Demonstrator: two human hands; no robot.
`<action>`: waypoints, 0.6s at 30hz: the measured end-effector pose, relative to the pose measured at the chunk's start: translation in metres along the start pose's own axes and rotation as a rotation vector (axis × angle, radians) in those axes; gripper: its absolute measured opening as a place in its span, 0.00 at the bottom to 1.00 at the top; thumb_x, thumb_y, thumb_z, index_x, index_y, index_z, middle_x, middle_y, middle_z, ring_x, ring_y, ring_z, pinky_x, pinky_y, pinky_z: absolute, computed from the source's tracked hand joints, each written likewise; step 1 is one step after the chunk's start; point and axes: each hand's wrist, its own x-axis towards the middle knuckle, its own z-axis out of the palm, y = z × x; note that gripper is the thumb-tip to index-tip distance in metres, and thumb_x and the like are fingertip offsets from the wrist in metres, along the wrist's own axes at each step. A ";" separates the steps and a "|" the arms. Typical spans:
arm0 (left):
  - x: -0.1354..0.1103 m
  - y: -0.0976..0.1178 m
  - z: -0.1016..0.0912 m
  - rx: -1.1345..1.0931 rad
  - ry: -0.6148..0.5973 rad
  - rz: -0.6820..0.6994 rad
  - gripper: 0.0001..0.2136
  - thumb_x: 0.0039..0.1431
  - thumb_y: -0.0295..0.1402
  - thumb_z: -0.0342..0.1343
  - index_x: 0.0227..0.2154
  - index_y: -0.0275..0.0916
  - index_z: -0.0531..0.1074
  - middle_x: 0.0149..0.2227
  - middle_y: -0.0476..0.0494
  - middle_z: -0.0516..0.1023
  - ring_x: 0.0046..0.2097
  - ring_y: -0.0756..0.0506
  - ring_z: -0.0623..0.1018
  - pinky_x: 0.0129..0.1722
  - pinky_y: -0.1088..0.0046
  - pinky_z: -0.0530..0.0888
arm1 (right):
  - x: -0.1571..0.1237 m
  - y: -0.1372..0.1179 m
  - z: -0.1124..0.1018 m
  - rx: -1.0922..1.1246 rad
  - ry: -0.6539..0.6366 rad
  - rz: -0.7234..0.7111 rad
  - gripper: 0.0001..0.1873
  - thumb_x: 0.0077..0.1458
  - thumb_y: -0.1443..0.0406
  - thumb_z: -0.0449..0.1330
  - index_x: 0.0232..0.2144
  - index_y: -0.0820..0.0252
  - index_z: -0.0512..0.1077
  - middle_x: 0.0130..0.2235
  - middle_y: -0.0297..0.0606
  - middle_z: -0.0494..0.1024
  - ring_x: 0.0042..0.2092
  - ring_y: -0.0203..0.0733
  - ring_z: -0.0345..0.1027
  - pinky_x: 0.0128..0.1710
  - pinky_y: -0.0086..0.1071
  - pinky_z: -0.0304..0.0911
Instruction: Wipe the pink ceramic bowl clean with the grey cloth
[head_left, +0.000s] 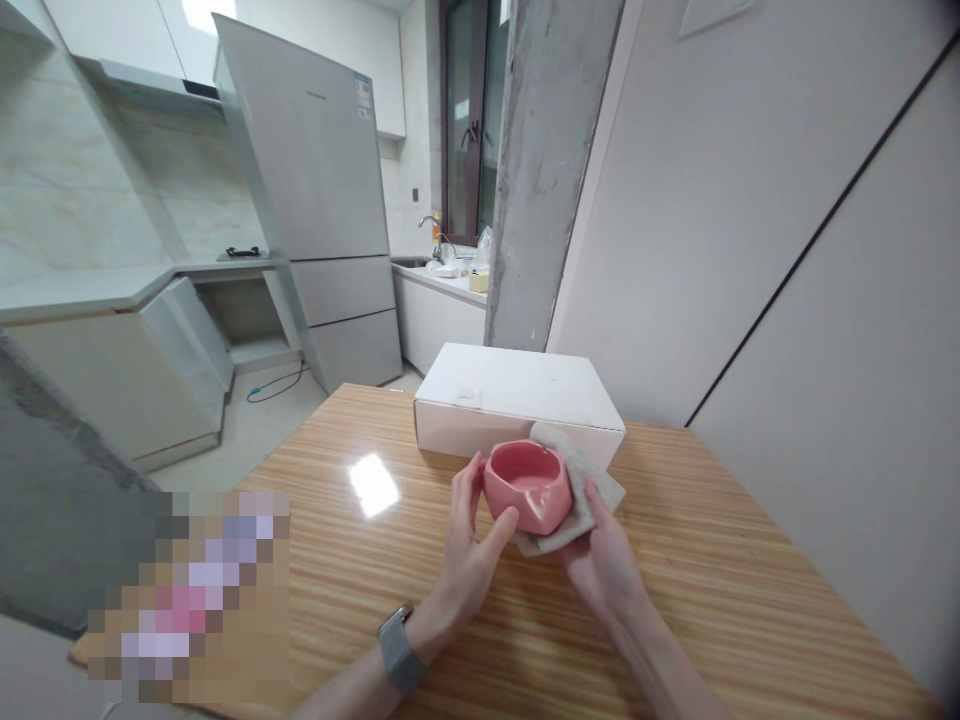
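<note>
A pink, glossy, angular ceramic bowl, perhaps an ashtray (534,508), is held above the wooden table (360,610). My left hand (474,545) grips its left side, the thumb on the front and the fingers round the side. In my right hand (606,555) is a folded grey cloth (598,487), pressed against the bowl's right side and underside. The thumb lies over the cloth, and the other fingers are partly hidden beneath it. Just behind the bowl sits a closed white box (517,385). A grey-banded watch (401,645) is on my left wrist.
A pixelated patch (202,590) covers something at the table's left edge. Beyond the table stand a grey fridge (322,180), a counter (90,290) and a sink tap (433,225). A bare concrete pillar (547,170) and white wall panels (750,220) bound the right.
</note>
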 end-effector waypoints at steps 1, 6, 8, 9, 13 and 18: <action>0.002 0.000 -0.002 0.005 0.000 0.001 0.32 0.57 0.37 0.61 0.62 0.42 0.56 0.60 0.37 0.62 0.62 0.39 0.64 0.62 0.59 0.61 | 0.001 -0.004 -0.002 0.002 0.005 0.020 0.15 0.62 0.59 0.56 0.47 0.56 0.76 0.47 0.36 0.82 0.55 0.47 0.70 0.55 0.41 0.67; 0.012 -0.001 -0.009 -0.024 -0.170 -0.034 0.43 0.41 0.35 0.72 0.61 0.44 0.59 0.61 0.39 0.63 0.63 0.35 0.63 0.63 0.58 0.60 | -0.004 -0.011 -0.011 -0.025 0.001 0.084 0.18 0.60 0.56 0.57 0.46 0.60 0.77 0.48 0.40 0.81 0.56 0.50 0.69 0.54 0.41 0.68; 0.011 0.002 -0.008 -0.083 -0.222 -0.081 0.47 0.37 0.32 0.73 0.61 0.45 0.57 0.61 0.39 0.64 0.63 0.35 0.64 0.63 0.58 0.60 | -0.005 -0.009 -0.015 -0.050 -0.019 0.070 0.21 0.58 0.54 0.59 0.47 0.61 0.77 0.49 0.41 0.80 0.57 0.51 0.68 0.55 0.41 0.67; 0.010 0.004 -0.007 -0.091 -0.233 -0.094 0.47 0.35 0.30 0.74 0.60 0.44 0.57 0.61 0.39 0.65 0.62 0.35 0.65 0.63 0.58 0.61 | -0.005 -0.006 -0.017 -0.064 -0.027 0.052 0.22 0.56 0.53 0.61 0.47 0.61 0.76 0.50 0.41 0.80 0.58 0.51 0.67 0.55 0.41 0.67; 0.008 0.012 0.002 -0.076 -0.132 -0.127 0.42 0.34 0.27 0.73 0.55 0.41 0.60 0.56 0.38 0.69 0.58 0.37 0.70 0.58 0.60 0.66 | 0.001 0.012 -0.033 -0.137 -0.002 -0.098 0.26 0.48 0.50 0.67 0.47 0.56 0.76 0.52 0.36 0.78 0.62 0.51 0.61 0.59 0.43 0.62; 0.007 0.011 0.006 -0.105 0.022 -0.186 0.39 0.34 0.26 0.72 0.52 0.40 0.60 0.54 0.38 0.71 0.55 0.38 0.72 0.55 0.62 0.68 | 0.001 0.041 -0.051 -0.343 0.041 -0.315 0.27 0.44 0.52 0.71 0.47 0.51 0.76 0.55 0.32 0.75 0.65 0.47 0.54 0.66 0.42 0.47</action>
